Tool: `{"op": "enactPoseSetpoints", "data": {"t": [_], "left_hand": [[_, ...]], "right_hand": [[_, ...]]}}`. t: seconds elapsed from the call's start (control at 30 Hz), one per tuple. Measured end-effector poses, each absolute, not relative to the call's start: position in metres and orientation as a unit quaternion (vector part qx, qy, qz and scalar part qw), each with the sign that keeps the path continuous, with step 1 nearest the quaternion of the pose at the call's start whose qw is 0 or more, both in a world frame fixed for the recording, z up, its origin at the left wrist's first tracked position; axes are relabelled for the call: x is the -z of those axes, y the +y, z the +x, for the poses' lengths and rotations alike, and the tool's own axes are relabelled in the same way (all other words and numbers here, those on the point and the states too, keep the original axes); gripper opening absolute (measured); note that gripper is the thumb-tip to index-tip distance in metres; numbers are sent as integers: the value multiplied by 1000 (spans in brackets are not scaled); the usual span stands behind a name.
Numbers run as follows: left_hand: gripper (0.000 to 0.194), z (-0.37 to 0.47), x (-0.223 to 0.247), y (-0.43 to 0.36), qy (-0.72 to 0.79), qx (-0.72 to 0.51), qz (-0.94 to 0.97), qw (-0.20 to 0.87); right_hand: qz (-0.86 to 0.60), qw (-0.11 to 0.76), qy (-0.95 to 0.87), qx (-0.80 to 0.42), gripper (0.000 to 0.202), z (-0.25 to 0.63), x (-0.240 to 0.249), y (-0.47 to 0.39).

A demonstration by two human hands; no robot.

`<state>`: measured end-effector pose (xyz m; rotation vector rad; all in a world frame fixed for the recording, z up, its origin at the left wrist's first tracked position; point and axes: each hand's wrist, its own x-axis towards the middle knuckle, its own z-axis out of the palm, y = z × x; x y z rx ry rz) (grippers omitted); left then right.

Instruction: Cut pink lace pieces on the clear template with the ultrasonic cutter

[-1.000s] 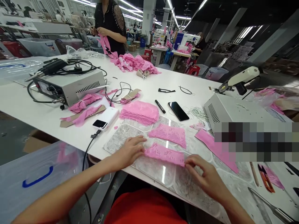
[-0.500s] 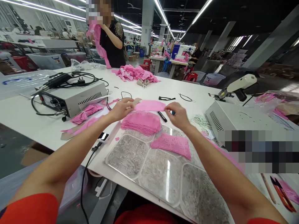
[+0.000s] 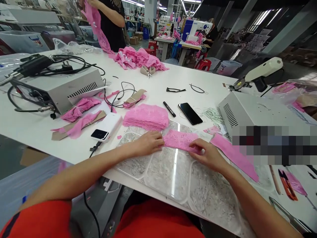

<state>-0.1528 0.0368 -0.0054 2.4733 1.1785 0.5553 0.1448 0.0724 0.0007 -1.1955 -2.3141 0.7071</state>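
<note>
A small pile of pink lace pieces [image 3: 180, 138] lies on the clear plastic mat [image 3: 168, 172]. At its left end is my left hand [image 3: 151, 142], fingers closed together at the lace edge. My right hand [image 3: 205, 152] pinches the right end between thumb and fingers. Just beyond, a taller stack of pink lace pieces [image 3: 146, 116] rests at the mat's far edge, touched by neither hand. A long pink strip [image 3: 235, 157] lies to the right of my right hand.
Behind the stacks are a black marker [image 3: 169, 109] and a phone [image 3: 190, 113]. Grey machine boxes stand left [image 3: 66, 89] and right [image 3: 262, 115]. A white power bank [image 3: 111, 127] and orange-handled snips [image 3: 288, 185] lie nearer. Across the table, a person [image 3: 111, 23] holds pink fabric.
Both hands have come down and nearer from above the taller stack, where they held a pink piece stretched, to the smaller pile. The phone and a wrapped bundle are now uncovered. The view has tilted down.
</note>
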Motion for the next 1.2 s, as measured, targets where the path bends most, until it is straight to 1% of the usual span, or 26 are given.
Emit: {"op": "enactPoseSetpoints", "data": {"t": [0.1, 0.23, 0.4, 0.53, 0.67, 0.7, 0.83, 0.87, 1.03, 1.2], "left_hand": [[16, -141, 6, 52, 431, -188, 857, 210], [16, -138, -6, 64, 466, -194, 820, 270], [26, -134, -23, 70, 504, -201, 767, 343], [29, -130, -29, 73, 514, -211, 741, 378], [30, -129, -29, 76, 518, -223, 728, 389], [30, -129, -28, 76, 519, -225, 727, 390], [33, -133, -27, 74, 521, -234, 725, 385], [33, -135, -27, 73, 521, -236, 726, 382], [30, -144, -28, 66, 516, -242, 737, 364], [24, -151, -32, 42, 478, -218, 779, 342]], "right_hand": [[-437, 206, -837, -256, 16, 149, 10, 73], [-435, 207, -833, -271, 21, 149, 14, 82], [-439, 227, -826, -270, 25, 148, 6, 82], [-429, 241, -844, -214, 28, 126, 1, 69], [-416, 238, -872, -97, 31, 84, 6, 64], [-416, 239, -874, -85, 29, 75, 9, 66], [-422, 242, -872, -57, 7, 66, 21, 75], [-424, 244, -871, -49, 6, 71, 23, 78], [-429, 266, -863, -12, 20, 117, 23, 81], [-391, 281, -876, 3, 23, 150, 18, 45]]}}
